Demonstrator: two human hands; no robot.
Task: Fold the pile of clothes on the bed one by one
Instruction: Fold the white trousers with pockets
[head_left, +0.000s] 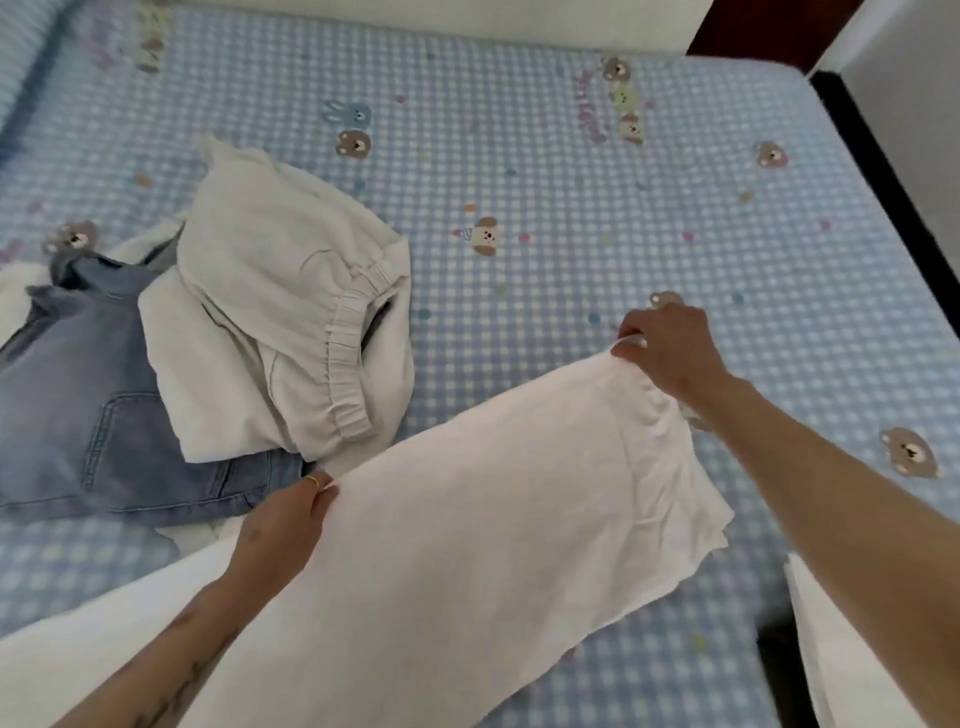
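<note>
My fingertips hide behind the white garment (498, 499); my left hand (283, 519) and right hand (670, 348) pinch its top corners above the bed (623, 208).

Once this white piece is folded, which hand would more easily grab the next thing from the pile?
Probably the left hand. It pinches the white garment right beside the pile, next to the denim piece and cream trousers. The right hand holds the far corner, away from the pile.
</note>
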